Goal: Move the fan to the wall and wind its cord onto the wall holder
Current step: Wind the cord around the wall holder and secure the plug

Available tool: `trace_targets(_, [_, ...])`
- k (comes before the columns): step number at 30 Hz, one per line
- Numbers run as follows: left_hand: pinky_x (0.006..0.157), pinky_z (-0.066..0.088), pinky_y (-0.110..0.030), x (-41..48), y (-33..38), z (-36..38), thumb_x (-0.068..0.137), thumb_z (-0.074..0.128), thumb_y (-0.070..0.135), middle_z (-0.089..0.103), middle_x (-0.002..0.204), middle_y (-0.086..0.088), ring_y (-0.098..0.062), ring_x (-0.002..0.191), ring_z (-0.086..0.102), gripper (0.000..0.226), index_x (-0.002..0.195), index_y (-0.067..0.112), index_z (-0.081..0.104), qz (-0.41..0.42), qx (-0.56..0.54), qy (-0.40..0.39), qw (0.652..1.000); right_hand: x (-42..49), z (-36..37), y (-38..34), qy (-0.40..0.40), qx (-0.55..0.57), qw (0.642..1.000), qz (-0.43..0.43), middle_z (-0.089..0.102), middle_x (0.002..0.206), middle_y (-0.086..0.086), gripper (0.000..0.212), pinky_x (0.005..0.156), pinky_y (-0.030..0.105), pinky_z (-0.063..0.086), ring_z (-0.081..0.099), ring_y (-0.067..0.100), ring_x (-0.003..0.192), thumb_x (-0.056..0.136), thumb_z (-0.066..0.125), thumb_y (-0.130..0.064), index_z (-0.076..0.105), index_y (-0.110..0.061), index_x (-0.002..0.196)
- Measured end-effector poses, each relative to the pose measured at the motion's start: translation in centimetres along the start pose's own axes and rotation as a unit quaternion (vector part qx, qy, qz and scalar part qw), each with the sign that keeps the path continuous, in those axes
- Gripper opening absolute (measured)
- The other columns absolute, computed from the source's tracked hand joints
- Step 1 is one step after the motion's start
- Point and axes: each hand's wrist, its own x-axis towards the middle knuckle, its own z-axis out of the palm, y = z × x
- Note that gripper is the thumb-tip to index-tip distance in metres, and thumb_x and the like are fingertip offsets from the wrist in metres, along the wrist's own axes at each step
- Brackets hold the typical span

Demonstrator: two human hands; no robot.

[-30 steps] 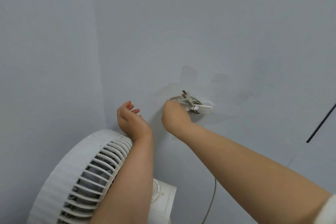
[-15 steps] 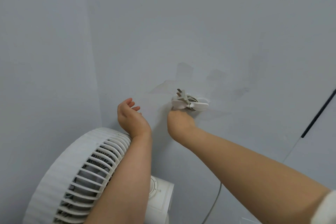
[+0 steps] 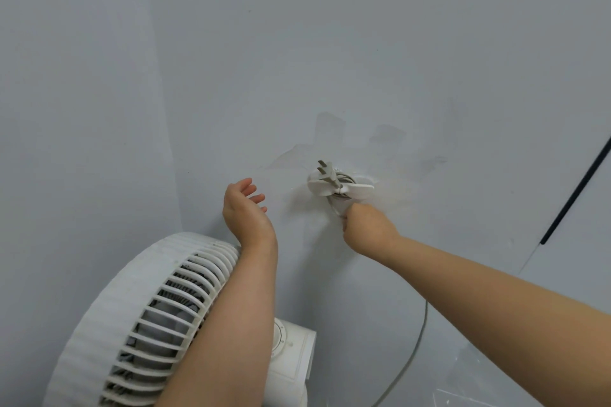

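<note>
The fan (image 3: 158, 317) is standing against the wall, at 7 o'clock from the wall holder (image 3: 352, 190). The right hand (image 3: 368, 230) is gripping the cord (image 3: 334, 206) with curled fingers, at the holder's 6 o'clock. The plug (image 3: 325, 172) is pointing toward 11 o'clock. The left hand (image 3: 246, 213) is hovering at 9 o'clock, fingers loosely spread.

The pale grey wall (image 3: 363, 43) carries a white wall holder (image 3: 358, 190), fixed a little to the right of the room corner. The cord (image 3: 413, 357) is looped round the holder's hub behind its arms. The plug (image 3: 327, 173) lies across the holder's front, prongs pointing up and left. Below the holder the cord falls in a slack curve towards the grey floor (image 3: 512, 383), which bears pale scuff marks (image 3: 463, 396). The white fan (image 3: 158, 307) stands in the corner; its foot is out of view.
</note>
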Motion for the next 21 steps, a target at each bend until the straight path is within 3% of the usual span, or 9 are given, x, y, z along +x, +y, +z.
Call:
trace_targets(7, [0.06,0.041,-0.024,0.0,-0.2,0.1,0.092,0.031,0.023,0.061,0.091,-0.003,-0.018,0.076,0.057,0.032,0.093,0.013,0.062,-0.008,0.007,-0.011,1.0,-0.1,-1.2,1.4,0.034,-0.019,0.999,-0.016,0.065,0.1,0.017,0.018,0.066,0.029,0.037,0.061,0.034,0.093,0.089,0.045,-0.014,0.061,-0.006,0.085])
trace_targets(10, [0.059,0.041,-0.025,0.1,-0.1,0.1,0.092,0.032,0.023,0.06,0.09,-0.003,-0.018,0.075,0.056,0.032,0.093,0.012,0.062,-0.012,0.006,-0.009,1.0,0.0,-2.1,2.3,0.032,-0.004,0.999,-0.007,0.063,0.084,0.015,0.037,0.064,0.029,0.036,0.055,0.031,0.076,0.092,0.045,-0.028,0.042,-0.018,0.056])
trace_targets(12, [0.059,0.04,-0.024,0.1,-0.1,0.1,0.092,0.032,0.023,0.06,0.089,-0.002,-0.017,0.073,0.056,0.032,0.093,0.013,0.062,-0.016,0.007,-0.011,1.0,-0.1,-3.0,3.0,0.027,0.014,1.0,0.01,0.057,0.072,0.01,0.045,0.063,0.028,0.037,0.052,0.028,0.071,0.091,0.049,-0.034,0.039,-0.017,0.051])
trace_targets(17, [0.059,0.041,-0.025,-0.2,-0.2,0.1,0.092,0.031,0.023,0.06,0.092,-0.004,-0.016,0.072,0.056,0.032,0.094,0.012,0.062,-0.015,0.012,-0.014,1.0,-0.4,-4.2,3.1,0.036,0.018,0.999,0.027,0.045,0.059,0.002,0.038,0.063,0.027,0.036,0.048,0.027,0.07,0.088,0.054,-0.023,0.04,-0.017,0.053])
trace_targets(19, [0.059,0.04,-0.025,-0.3,-0.2,0.1,0.092,0.032,0.023,0.06,0.092,-0.004,-0.016,0.071,0.056,0.032,0.094,0.012,0.062,-0.018,0.011,-0.016,1.0,-0.4,-4.0,3.1,0.036,0.01,0.999,0.03,0.056,0.072,0.008,0.019,0.065,0.028,0.04,0.054,0.03,0.076,0.084,0.05,-0.014,0.055,-0.01,0.067])
trace_targets(21, [0.059,0.04,-0.025,-0.4,-0.2,0.1,0.092,0.031,0.023,0.06,0.092,-0.004,-0.016,0.071,0.056,0.032,0.094,0.012,0.061,-0.019,0.01,-0.018,1.0,-0.6,-3.8,3.2,0.04,0.01,0.999,0.028,0.065,0.09,0.013,0.019,0.072,0.03,0.047,0.06,0.032,0.086,0.081,0.047,-0.01,0.065,-0.006,0.084])
